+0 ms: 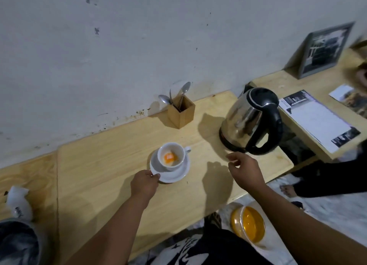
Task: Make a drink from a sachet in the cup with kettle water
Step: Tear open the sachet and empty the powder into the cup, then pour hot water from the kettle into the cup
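A white cup (179, 151) stands on a white saucer (174, 176) in the middle of the wooden table (103, 165). Inside the cup lies an orange sachet (169, 157). My left hand (144, 186) pinches the saucer's near left rim. To the right stands a steel kettle (246, 121) with a black lid and handle, on its base. My right hand (245, 170) hovers just below the kettle's handle, fingers apart, holding nothing.
A wooden holder (181, 113) with spoons stands by the wall behind the cup. A crumpled white wrapper (18, 203) lies at the far left. A second table on the right carries a leaflet (317, 119) and a framed picture (325, 50). A yellow lidded container (249, 226) sits on the floor.
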